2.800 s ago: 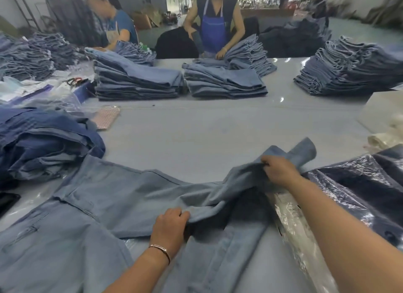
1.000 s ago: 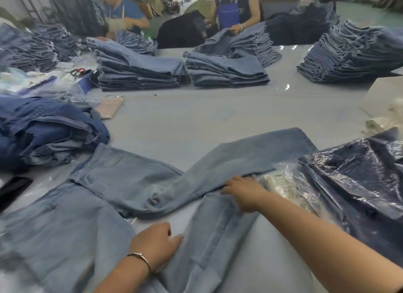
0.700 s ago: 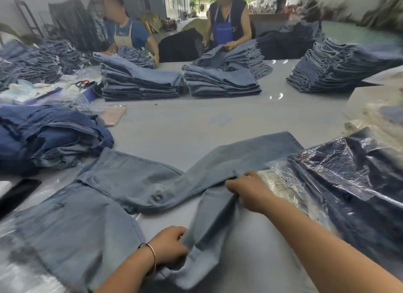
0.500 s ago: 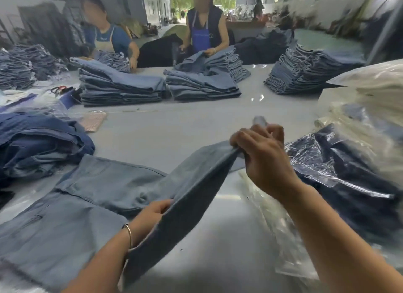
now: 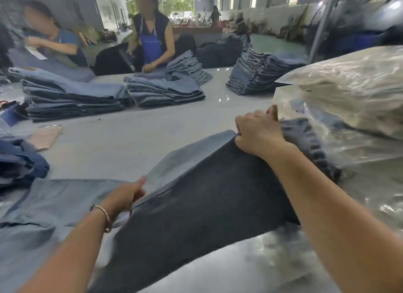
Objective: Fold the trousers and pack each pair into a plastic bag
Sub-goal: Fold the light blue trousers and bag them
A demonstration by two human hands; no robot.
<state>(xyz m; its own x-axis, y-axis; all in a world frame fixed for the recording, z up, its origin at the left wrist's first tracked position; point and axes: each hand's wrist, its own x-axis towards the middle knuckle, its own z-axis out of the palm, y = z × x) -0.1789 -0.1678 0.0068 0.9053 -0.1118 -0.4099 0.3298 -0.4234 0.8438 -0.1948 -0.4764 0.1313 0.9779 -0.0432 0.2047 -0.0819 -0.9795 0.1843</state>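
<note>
Right hand (image 5: 258, 132) grips the hem end of the trousers (image 5: 196, 196), legs lifted off the near table (image 5: 122, 140), left hand (image 5: 125, 195) pinching mid-leg; risk: legs slip out of line, giving a skewed fold.

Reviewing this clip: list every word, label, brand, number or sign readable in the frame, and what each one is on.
None can be read.
Blue apron of the standing person: a small pale mark near its right edge, too blurred to read.
Bagged pairs at right: a faint printed patch on the plastic, too blurred to read.
Held trousers: no label shows.
</note>
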